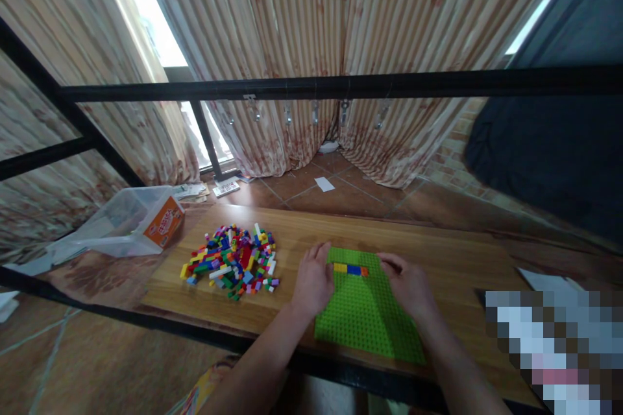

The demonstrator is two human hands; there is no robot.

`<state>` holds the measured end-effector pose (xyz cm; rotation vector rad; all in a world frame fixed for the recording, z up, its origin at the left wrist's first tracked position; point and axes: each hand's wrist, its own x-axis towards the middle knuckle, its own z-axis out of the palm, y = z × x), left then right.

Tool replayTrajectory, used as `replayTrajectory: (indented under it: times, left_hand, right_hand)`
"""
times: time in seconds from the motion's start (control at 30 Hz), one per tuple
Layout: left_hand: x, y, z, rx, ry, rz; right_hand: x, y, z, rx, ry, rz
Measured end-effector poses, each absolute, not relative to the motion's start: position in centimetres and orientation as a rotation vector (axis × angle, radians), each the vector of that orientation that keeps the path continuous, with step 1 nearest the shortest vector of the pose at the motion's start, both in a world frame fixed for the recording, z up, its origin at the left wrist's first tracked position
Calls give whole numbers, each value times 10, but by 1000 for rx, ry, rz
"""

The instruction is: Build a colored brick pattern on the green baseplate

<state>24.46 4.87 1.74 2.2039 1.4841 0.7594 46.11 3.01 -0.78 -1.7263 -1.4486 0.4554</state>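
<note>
A green studded building baseplate [363,318] lies on the wooden table in front of me. Near its far edge runs a short row of bricks: a yellow brick [340,268], a blue brick [354,270] and an orange brick [365,272]. My left hand [314,280] is closed on the plate's left edge, beside the yellow end of the row. At the far right corner, my right hand [406,282] grips the plate's edge with bent fingers; its fingertips are partly hidden. To the left sits a loose pile of mixed coloured bricks [238,262].
A clear plastic bin [129,214] with an orange label stands left of the wooden table [292,227]. A black metal rail [302,88] crosses beyond the table, before patterned curtains [272,19]. White paper [324,184] lies on the tiled floor. Part of the lower right is pixelated.
</note>
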Motion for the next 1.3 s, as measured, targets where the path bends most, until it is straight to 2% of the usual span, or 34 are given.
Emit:
replayTrajectory:
  times: [0.2, 0.5, 0.73, 0.9, 1.07, 1.3]
  left_hand:
    - [241, 45, 19, 2307, 1527, 658]
    - [265, 16, 7, 2594, 1333, 403]
    - [269, 15, 0, 2646, 1350, 366]
    - [268, 11, -3, 2705, 1348, 367]
    - [271, 9, -7, 2734, 1354, 409]
    - [275, 10, -5, 2656, 1307, 424]
  right_hand:
    - [441, 30, -3, -1724, -1542, 398]
    - [425, 31, -8, -1685, -1734, 345]
    - [434, 37, -19, -1646, -1666, 502]
    - [440, 39, -28, -1645, -1678, 501]
    - [441, 37, -33, -1664, -1714, 427]
    - [430, 30, -31, -1713, -1844, 122]
